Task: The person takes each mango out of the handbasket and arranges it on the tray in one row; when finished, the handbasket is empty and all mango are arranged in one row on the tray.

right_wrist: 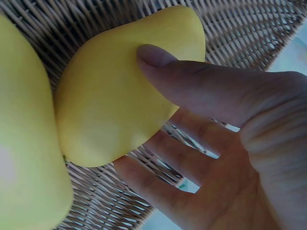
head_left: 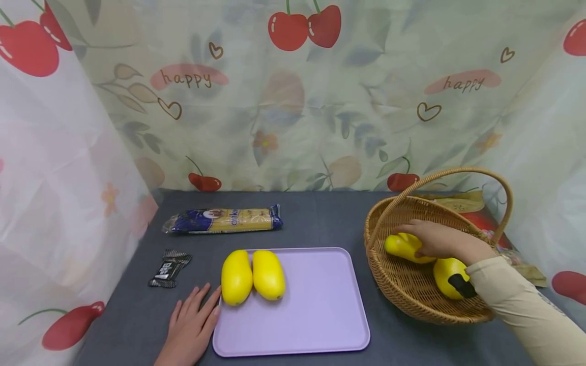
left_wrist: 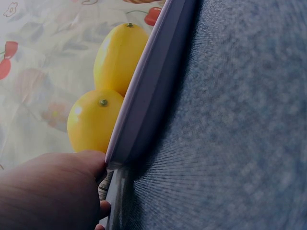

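Observation:
In the wicker basket (head_left: 403,300), my right hand (head_left: 435,239) grips a yellow mango (right_wrist: 115,91), thumb over its upper face and fingers around its far side. Beside it in the basket lies another mango (head_left: 444,274), partly covered by my wrist and a black patch. My left hand (head_left: 189,320) lies flat on the table, fingers spread, with the fingertips at the left edge of the lilac tray (head_left: 316,305). Two more mangoes, a left one (head_left: 236,277) and a right one (head_left: 268,274), sit side by side on the tray's left part.
A blue-and-yellow plastic packet (head_left: 229,220) lies behind the tray. To the left is a small black wrapped packet (head_left: 168,269). Behind the basket, under its raised handle (head_left: 458,170), a brown and red bag (head_left: 480,221) is partly hidden. Printed curtains hang around the dark tabletop.

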